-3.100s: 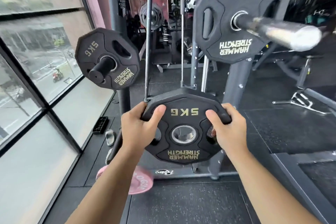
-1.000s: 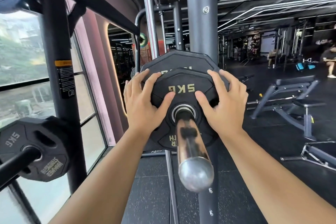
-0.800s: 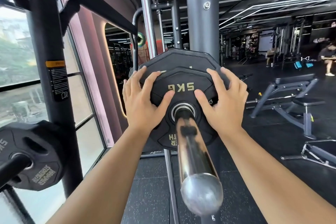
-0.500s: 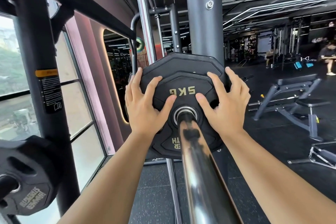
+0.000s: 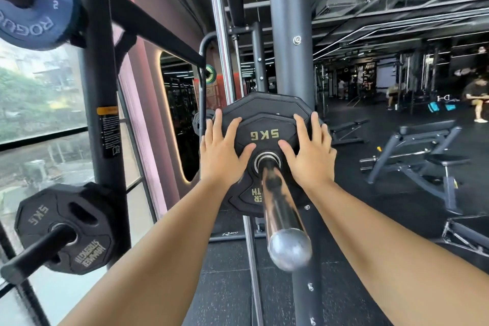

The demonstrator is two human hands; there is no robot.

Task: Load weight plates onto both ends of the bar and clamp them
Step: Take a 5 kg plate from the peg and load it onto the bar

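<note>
A black 5 kg plate (image 5: 264,135) sits on the chrome bar sleeve (image 5: 277,201), which points toward me with its rounded end near the camera. The plate lies close against a larger black plate (image 5: 267,103) behind it. My left hand (image 5: 221,156) lies flat on the plate's left side, fingers spread. My right hand (image 5: 311,156) mirrors it on the right side, with its thumb near the hub. No clamp shows on the sleeve.
A grey rack upright (image 5: 288,34) rises behind the plates. On the left, a dark post (image 5: 105,114) carries a stored 5 kg plate (image 5: 66,230) on a peg and a blue plate (image 5: 34,8) above. A bench (image 5: 423,156) stands at right, people sit far off.
Both hands have stayed flat on the 5 kg plate on the sleeve. The plate sits farther along the bar, and the sleeve's end is back in view.
</note>
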